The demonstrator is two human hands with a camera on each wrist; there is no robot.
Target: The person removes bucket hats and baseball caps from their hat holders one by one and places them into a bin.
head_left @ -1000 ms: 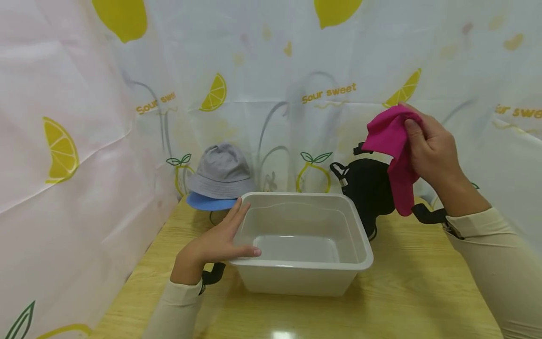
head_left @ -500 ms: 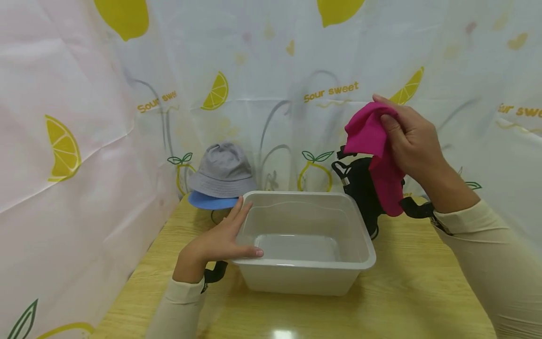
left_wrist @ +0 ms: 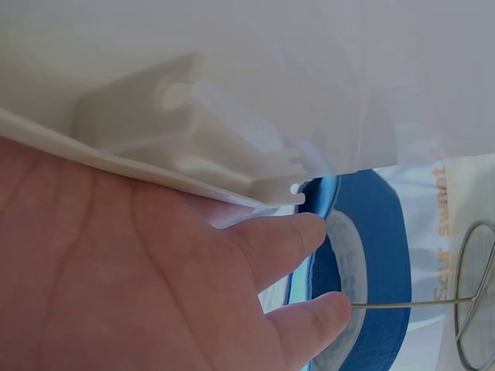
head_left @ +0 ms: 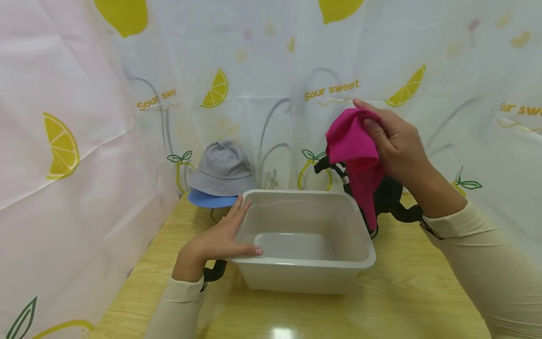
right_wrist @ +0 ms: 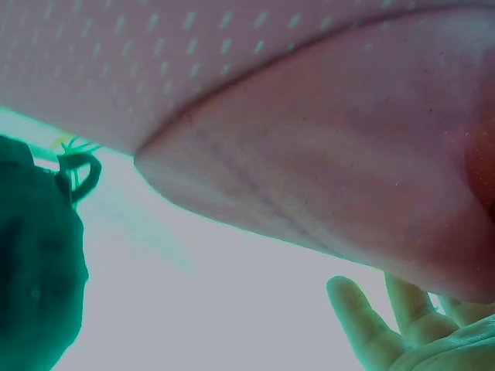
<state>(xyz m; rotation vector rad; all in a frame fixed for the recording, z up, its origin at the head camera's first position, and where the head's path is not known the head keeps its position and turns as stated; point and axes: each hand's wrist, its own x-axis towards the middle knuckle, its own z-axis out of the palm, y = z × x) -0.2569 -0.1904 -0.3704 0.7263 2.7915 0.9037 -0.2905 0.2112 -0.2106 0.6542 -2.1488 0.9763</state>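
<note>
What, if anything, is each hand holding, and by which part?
The right hand holds the pink cloth near its top, under the thumb; the left hand, fingers extended, only rests on the tub rim.

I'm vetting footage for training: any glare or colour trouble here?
Head view: a glare spot on the wood-grain table, bottom edge; left wrist view: muted light on the plastic tub; right wrist view: overexposed white area, green cast on the dark strapped item.
</note>
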